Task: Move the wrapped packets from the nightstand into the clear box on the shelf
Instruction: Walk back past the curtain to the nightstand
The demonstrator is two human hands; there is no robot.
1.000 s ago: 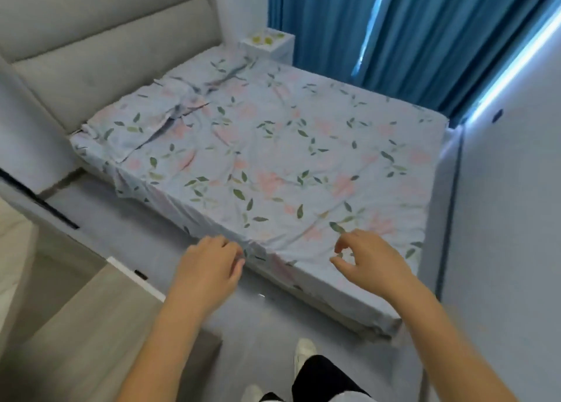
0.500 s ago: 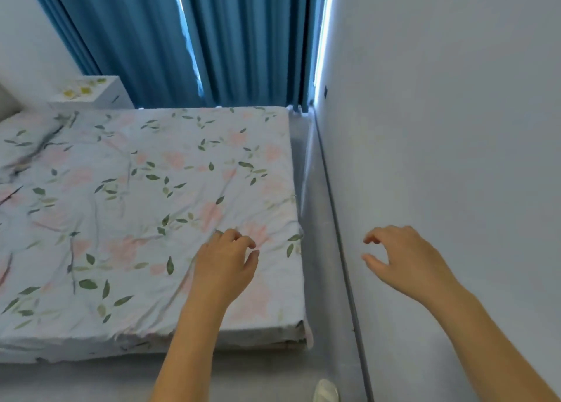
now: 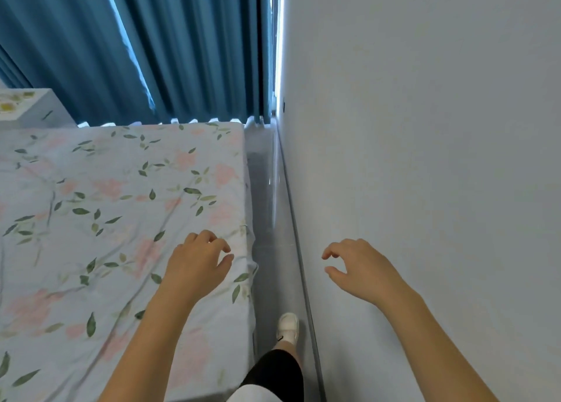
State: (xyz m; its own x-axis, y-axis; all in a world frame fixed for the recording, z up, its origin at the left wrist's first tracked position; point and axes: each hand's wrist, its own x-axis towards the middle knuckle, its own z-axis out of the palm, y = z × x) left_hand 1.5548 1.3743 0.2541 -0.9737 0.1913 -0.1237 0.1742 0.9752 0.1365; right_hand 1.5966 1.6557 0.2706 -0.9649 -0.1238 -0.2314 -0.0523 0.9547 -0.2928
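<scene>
A white nightstand [image 3: 36, 110] stands at the far left, beyond the bed's far corner, with yellow-green wrapped packets [image 3: 9, 104] on its top. My left hand [image 3: 197, 262] hovers over the bed's near right edge, empty, fingers loosely curled and apart. In front of the wall on the right my right hand [image 3: 358, 268] is held out, also empty with fingers apart. No clear box or shelf is in view.
A bed with a floral sheet [image 3: 121, 219] fills the left. A narrow strip of grey floor [image 3: 270, 219] runs between the bed and the white wall [image 3: 425, 158]. Blue curtains [image 3: 151, 52] hang at the far end. My foot in a white shoe [image 3: 288, 325] is on the strip.
The view has swung right and forward, from across the bed to along the gap beside the wall. The nightstand has slid to the far left edge. Both hands stay empty.
</scene>
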